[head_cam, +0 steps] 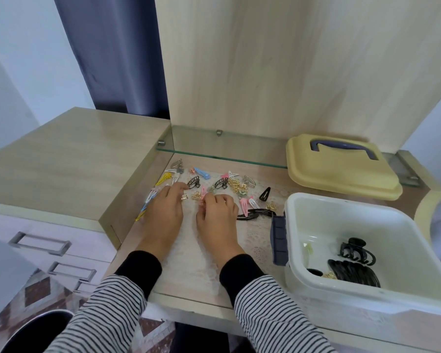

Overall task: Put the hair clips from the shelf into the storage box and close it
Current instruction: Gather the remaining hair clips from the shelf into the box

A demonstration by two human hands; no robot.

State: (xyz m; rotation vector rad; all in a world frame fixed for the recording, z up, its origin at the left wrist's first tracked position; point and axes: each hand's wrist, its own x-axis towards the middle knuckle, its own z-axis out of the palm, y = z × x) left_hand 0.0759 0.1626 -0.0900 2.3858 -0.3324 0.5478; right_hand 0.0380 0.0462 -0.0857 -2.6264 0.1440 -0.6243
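Several small hair clips (224, 183) in pink, blue, yellow, black and gold lie scattered on the lace-covered shelf (252, 240). My left hand (163, 215) rests palm down among them, fingers bent, its tips touching a small gold clip (184, 197); whether it grips the clip is unclear. My right hand (217, 216) is beside it, fingers curled on a pink clip (203, 192). The white storage box (341, 212) stands open at the right, holding a black claw clip (355, 250) and black hair bands (354, 276). Its yellow lid (341, 174) lies behind it.
A glass shelf (227, 149) juts out just above the back of the clips. A wooden cabinet top (74, 154) rises to the left, with drawers (41, 243) below it. A blue latch (280, 240) hangs on the box's left side. A long black clip (252, 214) lies near the box.
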